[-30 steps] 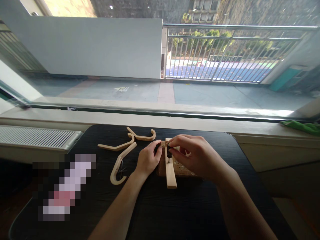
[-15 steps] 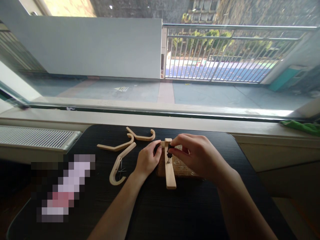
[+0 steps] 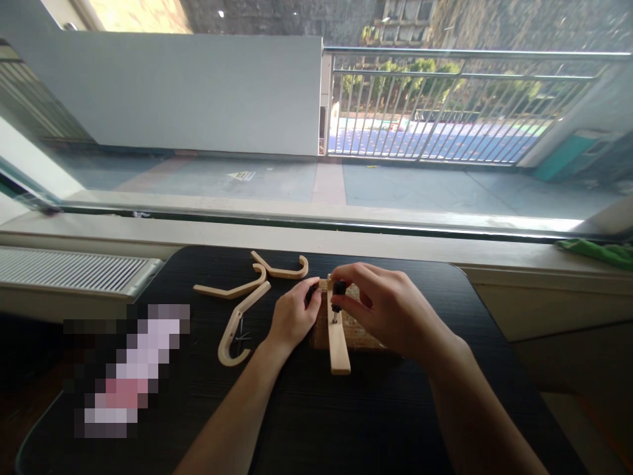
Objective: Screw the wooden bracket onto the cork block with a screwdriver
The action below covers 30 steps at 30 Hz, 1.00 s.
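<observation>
In the middle of the table, a pale wooden bar (image 3: 339, 353) lies across a brown speckled block (image 3: 363, 336). My right hand (image 3: 380, 297) grips the black handle of a short screwdriver (image 3: 338, 290). Its metal shaft points down and meets the bar. My left hand (image 3: 293, 313) is closed at the block's left edge, thumb and fingers around a small dark thing (image 3: 311, 290) that is mostly hidden. Left of it lies a curved wooden hook (image 3: 229, 340) with several screws (image 3: 241, 335) inside its bend.
Two more wooden hooks, a left one (image 3: 232, 291) and a right one (image 3: 284, 272), lie near the far edge of the black table (image 3: 297, 422). A blurred-out item (image 3: 138, 369) is at the left. Beyond stand a radiator (image 3: 74, 270), a windowsill (image 3: 222, 234) and a green cloth (image 3: 596, 253).
My right fingers have shifted on the screwdriver's handle, and more of the black handle shows. The left hand and the bar hold their places; the view has drifted slightly.
</observation>
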Motion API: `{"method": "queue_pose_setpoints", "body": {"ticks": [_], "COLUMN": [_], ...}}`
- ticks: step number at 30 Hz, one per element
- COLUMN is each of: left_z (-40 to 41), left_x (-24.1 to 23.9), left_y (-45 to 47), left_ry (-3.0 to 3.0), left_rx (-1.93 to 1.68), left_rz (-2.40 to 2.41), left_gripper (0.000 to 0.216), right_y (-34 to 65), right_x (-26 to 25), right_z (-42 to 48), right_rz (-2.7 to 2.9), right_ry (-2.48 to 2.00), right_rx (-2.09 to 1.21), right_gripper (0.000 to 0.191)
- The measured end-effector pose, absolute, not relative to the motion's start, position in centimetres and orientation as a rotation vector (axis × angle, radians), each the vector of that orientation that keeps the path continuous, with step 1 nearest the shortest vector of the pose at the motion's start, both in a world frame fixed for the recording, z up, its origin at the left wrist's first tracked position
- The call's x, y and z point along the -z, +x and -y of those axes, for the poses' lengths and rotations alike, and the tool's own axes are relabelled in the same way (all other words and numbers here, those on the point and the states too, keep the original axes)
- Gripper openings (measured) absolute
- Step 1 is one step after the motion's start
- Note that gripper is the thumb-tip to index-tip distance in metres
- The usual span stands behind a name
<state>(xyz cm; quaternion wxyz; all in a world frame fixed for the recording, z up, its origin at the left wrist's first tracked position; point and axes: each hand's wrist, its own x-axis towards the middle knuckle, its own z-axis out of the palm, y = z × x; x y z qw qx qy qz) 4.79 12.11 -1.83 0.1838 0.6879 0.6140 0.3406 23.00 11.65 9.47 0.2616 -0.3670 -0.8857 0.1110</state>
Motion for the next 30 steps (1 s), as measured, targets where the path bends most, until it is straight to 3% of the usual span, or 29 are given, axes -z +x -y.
{"method": "queue_pose_setpoints", "body": {"ticks": [7, 30], "left_z": [-12.0, -12.2], "left_x": [2.0, 1.9], "left_y": [4.8, 4.8], "left_ry": [1.93, 1.88], "left_rx": [-0.963, -0.94], "left_rz": [-1.71, -1.709], "left_gripper": [0.03, 0.031], "right_y": [23.3, 22.6], "right_x": [-10.0, -10.6], "right_z": [-11.8, -11.1], "right_rz": [2.414, 2.546], "right_ry": [-1.016, -1.364], "right_rx": [-0.321, -0.331], "right_gripper": [0.008, 0.021]}}
